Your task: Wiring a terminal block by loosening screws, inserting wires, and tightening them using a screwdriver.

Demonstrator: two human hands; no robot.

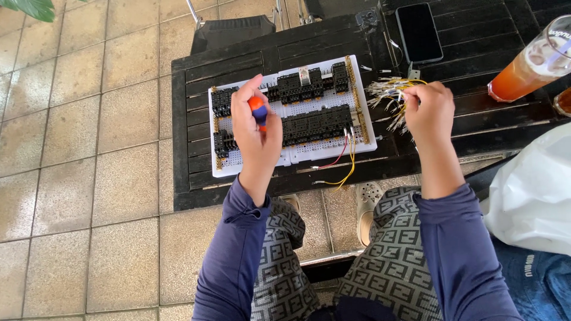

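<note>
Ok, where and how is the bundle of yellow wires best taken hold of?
Probably grip the bundle of yellow wires mid-length, coming from the right where the right hand already is; the ends fan out loose toward the white board, so pinching there would scatter them.

orange-and-blue screwdriver handle [258, 111]; white perforated board [309, 151] carrying black relay sockets [315, 123]; yellow and red wires [345, 160]; dark slatted wooden table [238, 62]; navy sleeves [232, 255]; grey geometric-patterned trousers [392, 261]; beige floor tiles [89, 178].

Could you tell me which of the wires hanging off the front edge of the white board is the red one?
It is the left wire, curving down from the board lower right corner. The others beside it, looping lower over the table edge, are yellow wires.
</note>
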